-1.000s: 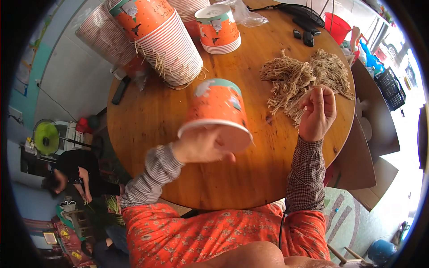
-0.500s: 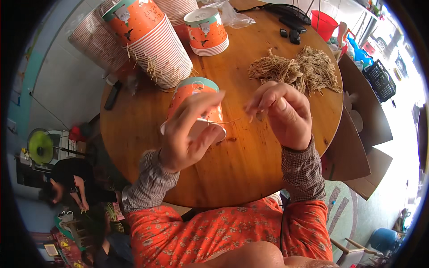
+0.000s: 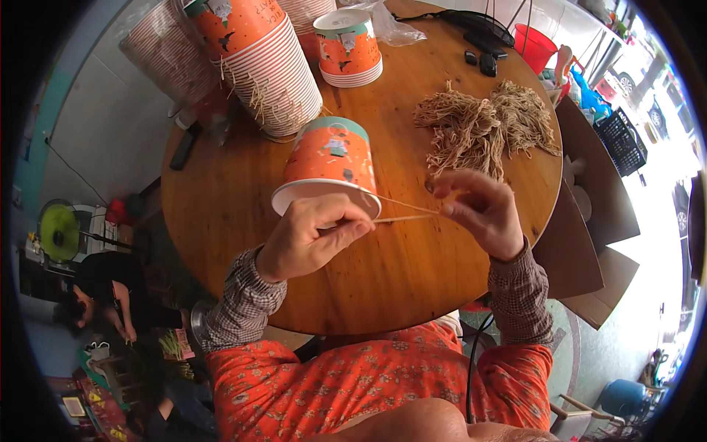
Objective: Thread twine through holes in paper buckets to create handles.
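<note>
Because the twine (image 3: 405,218) right of the orange bucket (image 3: 331,156) seemingly needs tension, your left hand (image 3: 309,236) pinches it beside the bucket while your right hand (image 3: 482,215) grips it farther out.

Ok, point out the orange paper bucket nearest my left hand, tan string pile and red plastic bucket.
Orange paper bucket (image 3: 330,157), head view: printed side.
Tan string pile (image 3: 480,125), head view: strands near its middle.
Red plastic bucket (image 3: 536,54), head view: outer wall.

Head cam, left of a fisheye pair, looks down from above, near the fingers (image 3: 346,235): they sit mid-view, tabletop (image 3: 412,287) under and beyond them, wearer's floral clothing (image 3: 368,372) below.
</note>
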`<state>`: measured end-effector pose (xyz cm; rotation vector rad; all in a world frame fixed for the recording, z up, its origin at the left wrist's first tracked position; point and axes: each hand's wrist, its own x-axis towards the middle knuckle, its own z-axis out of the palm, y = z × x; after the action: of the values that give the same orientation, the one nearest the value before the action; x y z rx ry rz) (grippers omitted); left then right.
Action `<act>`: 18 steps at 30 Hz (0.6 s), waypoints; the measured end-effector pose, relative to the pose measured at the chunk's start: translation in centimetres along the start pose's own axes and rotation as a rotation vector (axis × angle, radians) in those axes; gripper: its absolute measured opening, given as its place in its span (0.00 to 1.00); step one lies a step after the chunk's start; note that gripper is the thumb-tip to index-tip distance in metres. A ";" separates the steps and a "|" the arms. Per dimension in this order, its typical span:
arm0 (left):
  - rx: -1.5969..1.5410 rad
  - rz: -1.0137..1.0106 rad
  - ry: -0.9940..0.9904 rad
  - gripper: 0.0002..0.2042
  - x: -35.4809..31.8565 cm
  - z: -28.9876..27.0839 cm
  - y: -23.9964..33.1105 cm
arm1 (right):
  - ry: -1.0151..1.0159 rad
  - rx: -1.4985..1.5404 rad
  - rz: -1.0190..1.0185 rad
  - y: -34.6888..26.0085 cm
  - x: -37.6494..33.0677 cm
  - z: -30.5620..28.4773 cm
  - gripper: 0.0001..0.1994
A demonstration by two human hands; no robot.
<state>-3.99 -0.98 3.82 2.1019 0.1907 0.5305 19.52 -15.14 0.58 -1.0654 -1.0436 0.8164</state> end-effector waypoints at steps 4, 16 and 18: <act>0.107 0.016 -0.004 0.02 -3.1 0.1 -1.3 | -0.294 -0.632 0.002 0.0 -0.8 -1.1 0.07; 1.338 0.465 -0.077 0.14 -6.3 -2.2 -7.1 | -0.278 -1.312 -0.270 6.6 -1.1 -1.8 0.04; 1.404 0.491 -0.058 0.14 -6.2 -2.7 -7.3 | -0.323 -1.155 -0.213 7.5 -2.0 -0.5 0.04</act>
<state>-10.28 3.05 -2.78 3.5788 -0.0322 0.7179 19.03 -14.92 -7.18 -1.7497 -1.9617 0.1391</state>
